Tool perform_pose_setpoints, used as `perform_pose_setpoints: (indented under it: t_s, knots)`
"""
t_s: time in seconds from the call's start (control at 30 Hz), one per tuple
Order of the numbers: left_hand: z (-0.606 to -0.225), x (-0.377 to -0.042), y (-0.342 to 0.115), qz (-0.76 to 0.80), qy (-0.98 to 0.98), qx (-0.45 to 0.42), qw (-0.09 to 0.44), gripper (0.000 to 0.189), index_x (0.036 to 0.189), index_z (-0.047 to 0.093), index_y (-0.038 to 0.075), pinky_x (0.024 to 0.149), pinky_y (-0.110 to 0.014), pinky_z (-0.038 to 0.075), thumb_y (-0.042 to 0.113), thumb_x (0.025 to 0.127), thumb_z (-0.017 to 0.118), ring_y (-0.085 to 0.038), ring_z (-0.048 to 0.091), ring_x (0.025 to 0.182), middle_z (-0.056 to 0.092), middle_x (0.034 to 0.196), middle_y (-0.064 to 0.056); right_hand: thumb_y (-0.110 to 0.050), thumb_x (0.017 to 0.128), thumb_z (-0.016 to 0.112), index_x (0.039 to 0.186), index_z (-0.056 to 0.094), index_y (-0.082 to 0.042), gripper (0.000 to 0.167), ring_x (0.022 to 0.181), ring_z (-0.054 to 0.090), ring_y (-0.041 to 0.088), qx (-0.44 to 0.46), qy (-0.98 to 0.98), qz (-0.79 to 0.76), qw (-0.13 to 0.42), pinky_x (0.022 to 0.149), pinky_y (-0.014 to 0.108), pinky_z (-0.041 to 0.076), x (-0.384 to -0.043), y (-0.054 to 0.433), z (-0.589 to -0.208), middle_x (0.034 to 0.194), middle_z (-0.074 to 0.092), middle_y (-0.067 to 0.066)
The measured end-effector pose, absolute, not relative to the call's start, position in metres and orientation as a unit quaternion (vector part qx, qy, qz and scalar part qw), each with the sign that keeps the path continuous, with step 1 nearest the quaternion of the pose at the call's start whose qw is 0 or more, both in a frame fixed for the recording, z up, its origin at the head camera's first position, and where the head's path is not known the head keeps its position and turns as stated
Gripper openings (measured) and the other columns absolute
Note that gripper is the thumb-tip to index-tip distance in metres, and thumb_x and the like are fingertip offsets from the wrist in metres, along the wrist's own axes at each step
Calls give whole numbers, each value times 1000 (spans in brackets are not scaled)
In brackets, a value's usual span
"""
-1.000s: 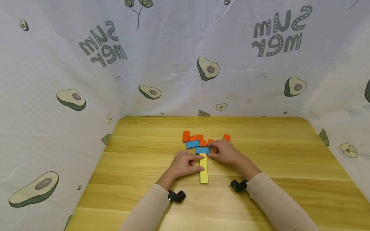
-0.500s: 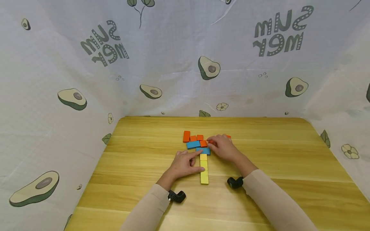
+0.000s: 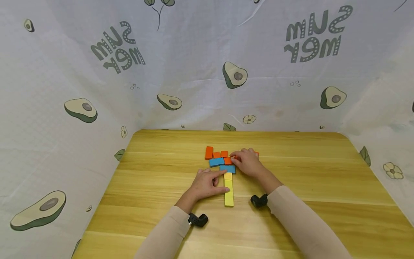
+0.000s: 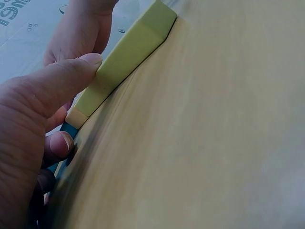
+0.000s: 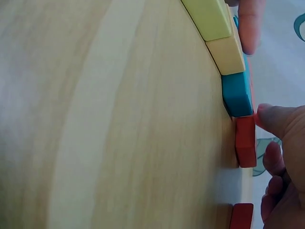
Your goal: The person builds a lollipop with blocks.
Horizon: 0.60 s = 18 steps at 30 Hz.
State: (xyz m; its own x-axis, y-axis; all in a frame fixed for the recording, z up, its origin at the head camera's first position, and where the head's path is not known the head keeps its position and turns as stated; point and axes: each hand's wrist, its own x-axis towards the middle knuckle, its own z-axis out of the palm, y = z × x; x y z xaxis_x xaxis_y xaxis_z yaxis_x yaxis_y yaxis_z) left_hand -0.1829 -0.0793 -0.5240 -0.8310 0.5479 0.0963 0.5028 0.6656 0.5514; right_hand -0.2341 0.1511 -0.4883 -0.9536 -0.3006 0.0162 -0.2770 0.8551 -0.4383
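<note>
A long yellow block (image 3: 229, 198) and a short pale-yellow one (image 3: 228, 176) stand in a line on the table, with a blue block (image 3: 231, 169) across their far end. My left hand (image 3: 205, 185) lays its thumb on the long yellow block, its index finger stretched to the blue one. Beyond lie a second blue block (image 3: 216, 162) and a red block (image 3: 228, 161). My right hand (image 3: 250, 164) brings thumb and index finger around another red block (image 5: 245, 143), partly hidden by that hand in the head view. Its thumb tip touches red in the right wrist view.
Two small red blocks (image 3: 224, 154) and a longer red one (image 3: 209, 153) lie at the far left of the group. One more red block (image 5: 242, 217) is to the right, mostly behind the right hand. A printed curtain (image 3: 200, 72) hangs behind the wooden table (image 3: 136, 187).
My right hand has moved slightly left and away, its fingertips passing from the near blue block to the red blocks. My left index finger has shifted from the pale-yellow block to the blue one.
</note>
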Motion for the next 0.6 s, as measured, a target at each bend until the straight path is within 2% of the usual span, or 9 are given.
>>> perform_pose_setpoints:
  t_s: [0.6]
  knots:
    - [-525,-186,-76,286,915,282,40,70,151,60,30,84,-32,29,57,89,79,-4,40,72,46,65,16,-30,102,70,122,76,-13,26,95,49,31,-154,961,-229,24,81,44,36,-237,147,-491,91,61,7]
